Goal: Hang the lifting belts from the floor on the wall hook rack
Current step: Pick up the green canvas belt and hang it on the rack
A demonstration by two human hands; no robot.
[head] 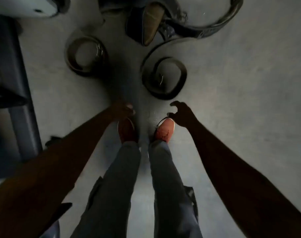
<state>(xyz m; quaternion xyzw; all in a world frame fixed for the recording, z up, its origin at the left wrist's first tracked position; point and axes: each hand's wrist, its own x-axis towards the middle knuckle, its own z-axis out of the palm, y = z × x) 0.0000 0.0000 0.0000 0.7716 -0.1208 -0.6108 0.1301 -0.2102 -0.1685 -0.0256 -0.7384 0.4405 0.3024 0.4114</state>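
Several dark lifting belts lie on the grey floor ahead of my feet. One coiled belt [87, 55] sits at the left, another coiled belt [165, 77] at the right, nearer me. A tan-padded belt [151, 21] and a long curved belt [220, 23] lie farther back. My left hand [124, 109] hangs above my left shoe with loosely curled fingers and holds nothing. My right hand [180, 113] reaches down just below the right coil, fingers and thumb spread in a curve, holding nothing. The wall hook rack is out of view.
A dark bench or machine frame [12, 93] runs along the left edge. A white object [26, 6] sits at the top left. My orange shoes [165, 128] stand close behind the belts. Bare grey floor spreads to the right.
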